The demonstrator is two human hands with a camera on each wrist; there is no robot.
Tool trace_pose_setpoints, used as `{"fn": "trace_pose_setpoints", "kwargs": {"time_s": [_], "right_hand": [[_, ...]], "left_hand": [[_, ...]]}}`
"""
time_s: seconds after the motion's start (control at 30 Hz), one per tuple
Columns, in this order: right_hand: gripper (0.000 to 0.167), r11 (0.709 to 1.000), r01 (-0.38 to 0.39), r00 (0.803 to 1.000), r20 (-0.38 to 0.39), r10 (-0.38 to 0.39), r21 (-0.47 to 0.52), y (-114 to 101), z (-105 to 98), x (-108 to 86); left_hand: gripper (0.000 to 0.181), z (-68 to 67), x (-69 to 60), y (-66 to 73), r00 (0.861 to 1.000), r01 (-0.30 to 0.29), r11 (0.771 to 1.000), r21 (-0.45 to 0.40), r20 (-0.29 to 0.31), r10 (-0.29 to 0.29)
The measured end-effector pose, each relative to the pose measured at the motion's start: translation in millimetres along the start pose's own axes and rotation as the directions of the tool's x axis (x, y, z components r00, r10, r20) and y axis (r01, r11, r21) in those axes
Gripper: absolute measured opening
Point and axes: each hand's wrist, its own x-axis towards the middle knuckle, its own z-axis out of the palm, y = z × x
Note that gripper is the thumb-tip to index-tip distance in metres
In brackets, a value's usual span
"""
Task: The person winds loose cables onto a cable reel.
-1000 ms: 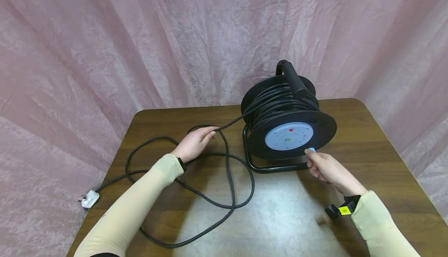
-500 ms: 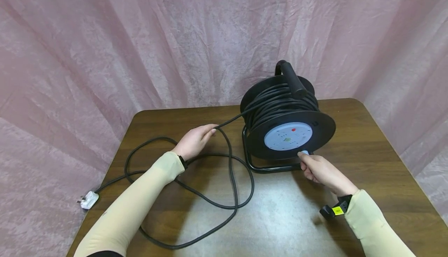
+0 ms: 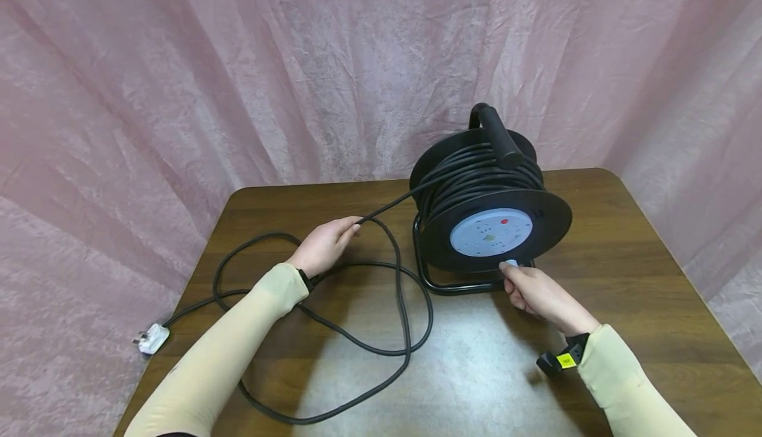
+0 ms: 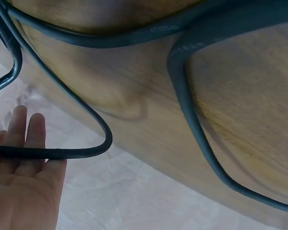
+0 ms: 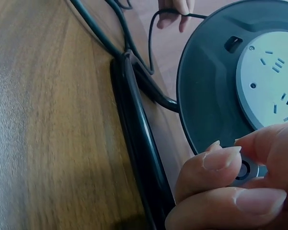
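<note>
My left hand supports the black cable left of the cable reel. In the left wrist view that hand is palm up with straight fingers, and the cable lies across them. My right hand pinches the pale knob low on the reel's front disc. From the right wrist, curled fingers of the hand surround the knob and partly hide it. Between my left hand and the wound layers the cable runs fairly straight.
Loose loops of cable spread over the left and middle of the wooden table. A white plug lies at the left edge. The reel stands on a black tube frame, handle on top, before a pink curtain.
My right hand and the knob have moved left and slightly down as the reel turned. The red button has shifted right. My left hand has drawn slightly left, and a loose cable strand has slid right.
</note>
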Motion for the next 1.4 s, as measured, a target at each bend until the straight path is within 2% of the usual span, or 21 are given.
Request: {"fn": "trace_pose_setpoints", "kwargs": {"time_s": [0.6, 0.87, 1.23, 1.4], "right_hand": [[0.063, 1.000, -0.013, 1.000, -0.008, 0.013, 0.006, -3, 14, 7.3], [0.062, 1.000, -0.017, 1.000, -0.006, 0.017, 0.008, -3, 19, 10.5], [0.059, 0.997, -0.006, 1.000, 0.003, 0.006, 0.077, -3, 32, 12.3], [0.060, 0.994, -0.027, 1.000, -0.003, 0.028, 0.106, -5, 37, 13.4]], "left_hand": [[0.040, -4.6, 8.1, 12.3, 1.000, -0.018, 1.000, -0.004, -0.014, 0.018], [0.037, -3.8, 9.9, 12.2, 1.000, -0.010, 1.000, -0.011, -0.022, 0.009], [0.039, 0.7, 15.3, 11.3, 0.999, -0.037, 0.999, -0.032, -0.027, 0.037], [0.040, 3.5, 18.5, 10.4, 0.998, -0.051, 0.997, -0.051, -0.035, 0.049]]}}
